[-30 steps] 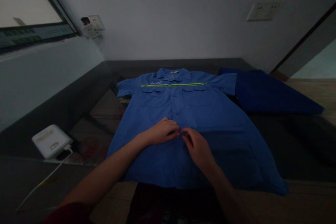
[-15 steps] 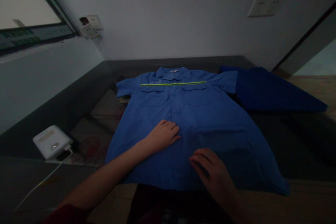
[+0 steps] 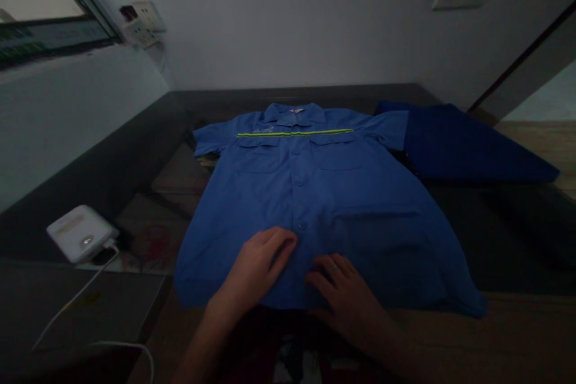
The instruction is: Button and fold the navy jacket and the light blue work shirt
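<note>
Blue short-sleeved cloth shirt (image 3: pixel 355 192) is spread front up across the centre of the frame, on the dark tabletop (image 3: pixel 472 234). Its white-labelled collar (image 3: pixel 294 115) is turned to the far edge and its hem to the near one, so the buttoned front strip is presented within easy reach. The left hand (image 3: pixel 256 261) is rested at lower centre beside that strip, thumb and fingertips drawn nearly together near a small button (image 3: pixel 302 226); whether cloth is pinched cannot be told. The right hand (image 3: pixel 344 288), just right of it and lower, is half open with fingers loosely curled over the cloth, and nothing is seen gripped; by its placing, the front seems to be steadied. One sleeve is laid over folded dark-blue fabric (image 3: pixel 477 147) at right, apparently for want of width. A white box-shaped device (image 3: pixel 81 233) is kept lower left, well apart from the garment.
</note>
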Demonstrator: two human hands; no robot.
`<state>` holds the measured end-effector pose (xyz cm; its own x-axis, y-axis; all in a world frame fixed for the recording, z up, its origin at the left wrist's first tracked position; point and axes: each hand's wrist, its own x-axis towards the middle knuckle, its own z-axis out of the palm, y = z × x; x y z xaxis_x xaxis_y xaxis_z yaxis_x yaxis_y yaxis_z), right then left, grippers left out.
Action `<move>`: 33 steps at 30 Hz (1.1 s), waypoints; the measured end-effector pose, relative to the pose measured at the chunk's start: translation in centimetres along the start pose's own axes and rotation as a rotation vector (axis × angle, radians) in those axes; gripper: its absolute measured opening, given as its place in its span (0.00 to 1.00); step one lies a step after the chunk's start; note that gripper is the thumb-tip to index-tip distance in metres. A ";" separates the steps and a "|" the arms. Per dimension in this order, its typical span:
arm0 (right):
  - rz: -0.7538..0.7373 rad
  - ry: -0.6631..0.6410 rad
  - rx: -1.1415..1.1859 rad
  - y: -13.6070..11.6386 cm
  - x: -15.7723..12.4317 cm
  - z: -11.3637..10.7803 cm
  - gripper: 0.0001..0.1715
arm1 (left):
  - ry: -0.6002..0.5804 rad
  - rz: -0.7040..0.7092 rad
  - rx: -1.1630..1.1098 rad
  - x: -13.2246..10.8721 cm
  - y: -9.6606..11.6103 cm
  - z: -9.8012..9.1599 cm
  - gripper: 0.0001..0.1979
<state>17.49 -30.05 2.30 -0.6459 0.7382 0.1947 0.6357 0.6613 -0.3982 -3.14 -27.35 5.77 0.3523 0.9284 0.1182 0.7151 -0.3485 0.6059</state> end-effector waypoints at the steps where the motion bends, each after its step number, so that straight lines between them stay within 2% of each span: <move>1: -0.007 0.007 0.028 0.0 -0.1 -0.2 0.18 | -0.017 0.009 -0.019 -0.5 0.1 0.5 0.08; 5: -0.008 0.108 0.158 0.1 -0.3 -0.9 0.06 | -0.071 0.022 -0.054 -2.4 0.5 1.5 0.06; 8: 0.022 0.181 0.272 0.1 -0.5 -1.0 0.07 | -0.096 0.018 -0.066 -3.2 0.7 1.7 0.05; 14: 0.221 0.331 0.346 0.3 -0.6 -0.1 0.07 | -0.130 0.041 0.009 -3.5 0.7 2.4 0.02; 20: 0.346 0.362 0.350 0.3 -0.5 0.2 0.09 | -0.168 0.107 0.121 -3.4 0.6 3.3 0.12; 27: 0.461 0.388 0.430 0.4 -0.2 -0.8 0.12 | -0.158 0.165 0.227 -3.2 0.6 3.3 0.07; 33: 0.443 0.399 0.452 0.2 0.1 -1.0 0.11 | -0.236 0.190 0.275 -2.8 0.9 2.7 0.06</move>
<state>17.96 -29.72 3.15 -0.1123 0.9720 0.2064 0.5091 0.2347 -0.8281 -1.86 -30.66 3.87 0.5999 0.8001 0.0049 0.7474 -0.5625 0.3536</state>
